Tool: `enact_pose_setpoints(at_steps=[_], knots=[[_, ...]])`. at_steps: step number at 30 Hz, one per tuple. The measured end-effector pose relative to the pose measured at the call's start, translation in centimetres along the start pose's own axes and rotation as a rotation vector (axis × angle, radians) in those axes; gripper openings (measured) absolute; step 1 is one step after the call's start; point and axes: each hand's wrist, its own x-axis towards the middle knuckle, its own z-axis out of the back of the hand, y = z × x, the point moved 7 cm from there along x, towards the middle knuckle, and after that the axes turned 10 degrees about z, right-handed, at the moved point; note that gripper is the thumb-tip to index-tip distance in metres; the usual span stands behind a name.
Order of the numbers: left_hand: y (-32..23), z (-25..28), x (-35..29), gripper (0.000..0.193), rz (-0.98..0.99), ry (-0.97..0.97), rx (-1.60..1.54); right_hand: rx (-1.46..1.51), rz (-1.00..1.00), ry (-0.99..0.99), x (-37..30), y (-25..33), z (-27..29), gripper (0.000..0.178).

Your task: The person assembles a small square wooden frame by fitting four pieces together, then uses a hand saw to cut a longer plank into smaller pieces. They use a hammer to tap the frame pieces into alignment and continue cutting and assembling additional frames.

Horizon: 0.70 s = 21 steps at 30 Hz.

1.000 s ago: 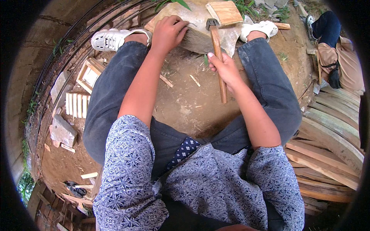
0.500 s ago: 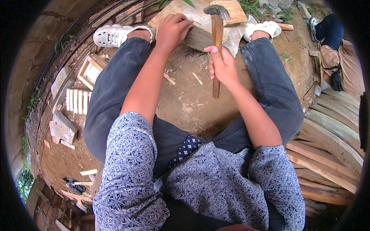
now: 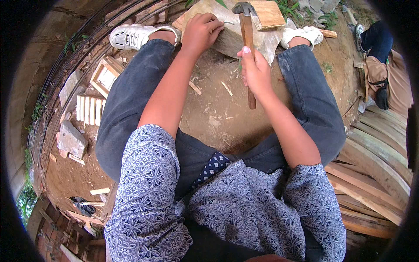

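Observation:
My left hand [image 3: 201, 35] rests on a large flat stone [image 3: 231, 37] between my feet, its thumb and fingers pinched together. A thin grey nail [image 3: 228, 22] juts out from those fingertips over the stone's top. My right hand [image 3: 256, 72] is closed round the wooden handle of a claw hammer [image 3: 247, 37]. The hammer is raised in front of the stone, its metal head uppermost and the handle's butt hanging below my fist. On the stone's far right, just beyond the hammer head, lies a small square wooden piece [image 3: 268, 15].
To the left are a wooden frame [image 3: 104, 77], a slatted wooden piece [image 3: 90, 110] and a rough rock [image 3: 72, 139]. Long curved planks [image 3: 375, 153] are stacked at right. Another person's leg [image 3: 377, 41] shows at far right. Wood chips dot the earth.
The hammer head has shifted slightly left and away from the square wooden piece, and its handle leans differently. My left hand stays pinched at the stone. The whole view has shifted a little.

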Motion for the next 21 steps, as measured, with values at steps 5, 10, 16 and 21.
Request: enact_pose_setpoints(at_steps=[5, 10, 16, 21], knots=[[-0.1, -0.1, 0.3, 0.015, -0.008, -0.009, -0.009, -0.003, -0.136, 0.125, 0.5, -1.8, -0.6, 0.038], [0.3, -0.2, 0.1, 0.014, -0.011, 0.006, -0.025, 0.01, 0.04, 0.062, 0.7, 0.5, -0.4, 0.037], [0.2, -0.2, 0.1, 0.015, -0.002, 0.03, 0.008, 0.016, 0.005, 0.091, 0.1, -0.7, -0.7, 0.036], [0.0, -0.1, 0.1, 0.015, 0.02, 0.01, 0.045, -0.04, -0.063, 0.059, 0.1, -1.9, 0.0, 0.038]])
